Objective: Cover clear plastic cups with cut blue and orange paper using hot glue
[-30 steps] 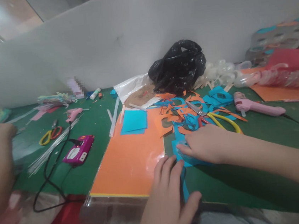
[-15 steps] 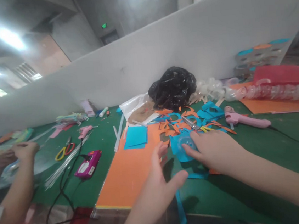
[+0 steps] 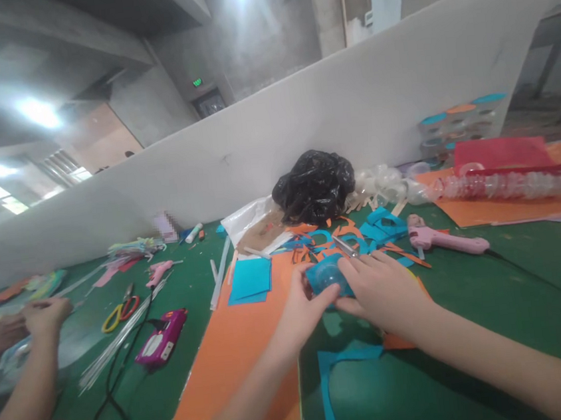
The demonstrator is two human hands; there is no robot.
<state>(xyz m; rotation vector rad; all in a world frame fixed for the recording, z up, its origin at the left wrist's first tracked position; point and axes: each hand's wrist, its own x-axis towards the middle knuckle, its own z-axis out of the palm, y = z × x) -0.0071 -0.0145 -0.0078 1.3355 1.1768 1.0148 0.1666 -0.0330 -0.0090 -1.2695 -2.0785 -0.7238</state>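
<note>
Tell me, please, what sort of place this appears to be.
Probably a shared craft workshop, judging by the pink glue gun, the paper scraps and another person's hand at the green table.

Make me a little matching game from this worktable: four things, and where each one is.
Things
1. black plastic bag
2. blue paper with a clear plastic piece
3. middle orange sheet
4. magenta box

Places
A. left of the middle orange sheet
B. partly under loose blue squares
C. in front of the pale partition, toward the back
D. held between the left hand and right hand

Pairs: 1-C, 2-D, 3-B, 4-A
</note>
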